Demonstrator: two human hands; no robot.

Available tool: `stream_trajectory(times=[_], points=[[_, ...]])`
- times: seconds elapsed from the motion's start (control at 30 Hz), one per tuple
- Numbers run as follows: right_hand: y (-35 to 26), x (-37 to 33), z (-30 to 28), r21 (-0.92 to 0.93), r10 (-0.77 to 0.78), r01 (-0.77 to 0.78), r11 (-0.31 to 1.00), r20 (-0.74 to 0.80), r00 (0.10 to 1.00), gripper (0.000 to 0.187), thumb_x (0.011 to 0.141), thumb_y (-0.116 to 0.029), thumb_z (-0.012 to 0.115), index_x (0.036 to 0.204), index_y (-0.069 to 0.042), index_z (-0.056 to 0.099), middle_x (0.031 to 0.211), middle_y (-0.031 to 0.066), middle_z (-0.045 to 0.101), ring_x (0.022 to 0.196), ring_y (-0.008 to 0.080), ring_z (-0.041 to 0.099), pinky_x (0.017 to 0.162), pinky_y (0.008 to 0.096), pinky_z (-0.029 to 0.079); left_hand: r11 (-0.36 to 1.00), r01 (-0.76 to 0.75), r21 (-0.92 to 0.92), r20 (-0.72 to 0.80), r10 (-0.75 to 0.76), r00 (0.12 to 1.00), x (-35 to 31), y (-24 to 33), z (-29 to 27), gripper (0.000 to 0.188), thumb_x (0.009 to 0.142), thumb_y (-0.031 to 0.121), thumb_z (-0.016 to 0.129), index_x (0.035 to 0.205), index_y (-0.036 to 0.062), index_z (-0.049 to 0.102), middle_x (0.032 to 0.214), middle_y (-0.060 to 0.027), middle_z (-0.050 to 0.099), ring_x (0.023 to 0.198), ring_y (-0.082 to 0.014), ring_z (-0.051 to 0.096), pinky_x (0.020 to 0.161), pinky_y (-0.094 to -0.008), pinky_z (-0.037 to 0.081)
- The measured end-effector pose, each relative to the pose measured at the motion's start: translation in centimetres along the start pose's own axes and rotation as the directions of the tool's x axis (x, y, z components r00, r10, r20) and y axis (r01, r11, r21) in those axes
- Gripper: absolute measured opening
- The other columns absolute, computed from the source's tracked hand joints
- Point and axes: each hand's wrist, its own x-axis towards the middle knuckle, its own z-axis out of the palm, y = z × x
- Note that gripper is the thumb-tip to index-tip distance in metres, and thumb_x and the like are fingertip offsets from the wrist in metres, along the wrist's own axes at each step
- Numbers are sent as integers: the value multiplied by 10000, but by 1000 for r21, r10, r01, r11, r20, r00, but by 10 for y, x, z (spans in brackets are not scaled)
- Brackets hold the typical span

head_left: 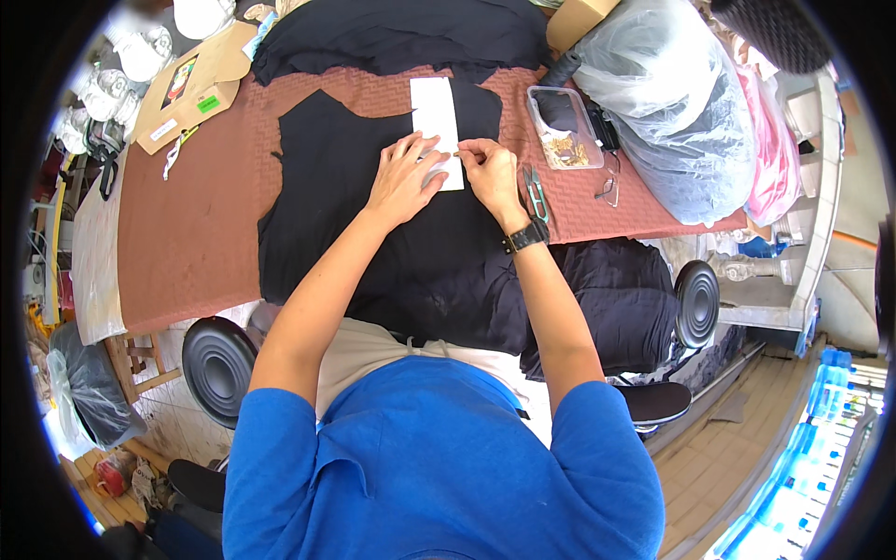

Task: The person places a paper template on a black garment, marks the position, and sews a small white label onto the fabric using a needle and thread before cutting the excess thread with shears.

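Note:
A black cloth piece (322,196), cut in a garment shape, lies spread on the table. On it rests a long white strip (433,105), perhaps paper or card, running away from me. My left hand (403,182) lies flat with fingers spread over the strip's left side and the cloth beside it. At the strip's right edge my right hand (489,173) pinches thumb and fingers together. Something small seems to be at the fingertips, but it is too small to name. A dark band (525,236) circles my right wrist. Thread snips (535,191) with teal handles lie just right of that hand.
A reddish-brown cloth (187,233) covers the table. Right stand a clear container (598,157) with gold-coloured bits, eyeglasses (609,191) and a large plastic bag (677,121). More black fabric (401,37) lies at the back. A cardboard box (215,75) sits far left.

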Motion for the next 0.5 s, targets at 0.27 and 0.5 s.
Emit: stream_trajectory(times=[0.27,0.5], points=[[19,3,5,-124,-134,136,983,27,991,165,850,-48,726,1007,-27,773,883,124,685,696,216,649,670,351,533,1000,4,-7,-3,-4,1000,-2,0,0,329,948,279,651,1259,174,649,1457,-26,521,1406,-281,404,1106,-484,331],[22,12,-1,-131,-79,80,988,8,997,185,830,-47,758,996,22,714,889,128,698,689,178,671,662,307,545,1000,-4,-9,-13,4,1000,-2,0,1,319,946,279,651,1246,170,652,1454,-30,523,1404,-284,405,1107,-484,330]])
